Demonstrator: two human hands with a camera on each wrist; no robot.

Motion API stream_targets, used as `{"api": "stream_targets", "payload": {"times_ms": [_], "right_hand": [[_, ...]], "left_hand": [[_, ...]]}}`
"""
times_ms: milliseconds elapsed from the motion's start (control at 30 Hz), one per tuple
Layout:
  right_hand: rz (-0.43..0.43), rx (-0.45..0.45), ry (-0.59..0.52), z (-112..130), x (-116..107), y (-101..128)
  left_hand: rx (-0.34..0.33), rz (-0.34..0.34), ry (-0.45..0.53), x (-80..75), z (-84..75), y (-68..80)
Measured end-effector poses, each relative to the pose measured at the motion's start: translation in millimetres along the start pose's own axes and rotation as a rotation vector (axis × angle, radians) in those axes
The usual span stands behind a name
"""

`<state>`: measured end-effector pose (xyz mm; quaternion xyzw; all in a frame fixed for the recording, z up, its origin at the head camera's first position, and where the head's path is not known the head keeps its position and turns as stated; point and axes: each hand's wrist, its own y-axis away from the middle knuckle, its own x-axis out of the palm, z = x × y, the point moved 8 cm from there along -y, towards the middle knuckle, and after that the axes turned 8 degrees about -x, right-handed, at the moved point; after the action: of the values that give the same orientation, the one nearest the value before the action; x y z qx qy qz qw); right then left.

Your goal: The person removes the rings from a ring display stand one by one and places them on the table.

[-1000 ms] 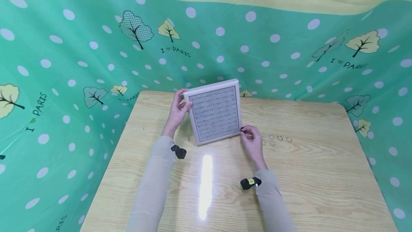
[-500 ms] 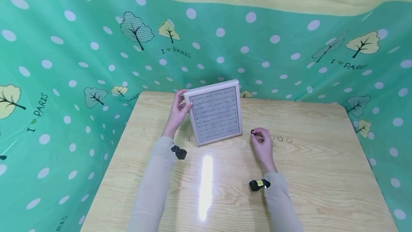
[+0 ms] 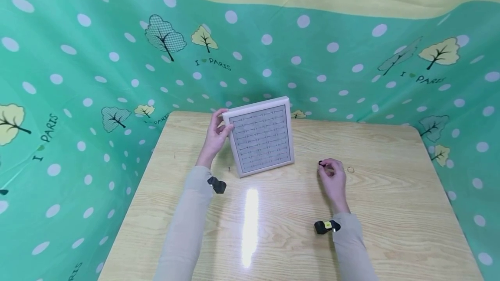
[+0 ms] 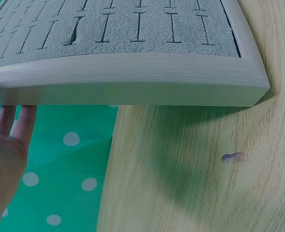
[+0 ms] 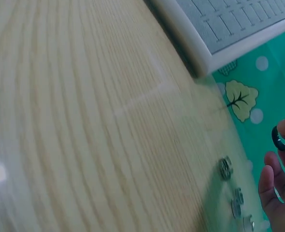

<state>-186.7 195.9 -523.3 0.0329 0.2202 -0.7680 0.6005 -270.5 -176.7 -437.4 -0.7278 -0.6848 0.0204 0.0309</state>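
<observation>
A ring display tray [image 3: 290,142] with a white frame and slotted grey foam [image 3: 259,140] stands tilted up on the table. My left hand [image 3: 214,137] grips its upper left edge, thumb over the front. In the left wrist view, the fingers [image 4: 22,128] reach under the frame. Off to the right of the tray, my right hand [image 3: 333,181] pinches a black ring [image 5: 281,139] between thumb and finger, above the table. Several metal rings [image 5: 225,167] rest on the wood below that hand; in the head view only one ring [image 3: 350,169] shows beside it, the others being hidden.
The light wooden table [image 3: 390,211] carries a bright light reflection [image 3: 250,229] in front of the tray. A small dark mark or bit [image 4: 232,157] lies left of the tray. Green dotted cloth [image 3: 265,60] hangs behind and along the sides.
My right hand has moved right, away from the tray's lower right corner, with the black ring pinched, and now covers most of the rings on the table. My left hand and the tray stay put.
</observation>
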Motion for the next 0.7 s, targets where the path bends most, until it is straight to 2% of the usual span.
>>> {"api": "stream_targets", "payload": {"times_ms": [200,700], "right_hand": [[-0.035,0.006,0.047,-35.6,-14.9,1.7],[-0.072,-0.020,0.140,-54.5,-44.1,10.8]], "left_hand": [[0.009,-0.008,0.011,-5.5,17.7,-7.6],[0.011,-0.027,-0.012,-6.3,20.2,-7.7]]}}
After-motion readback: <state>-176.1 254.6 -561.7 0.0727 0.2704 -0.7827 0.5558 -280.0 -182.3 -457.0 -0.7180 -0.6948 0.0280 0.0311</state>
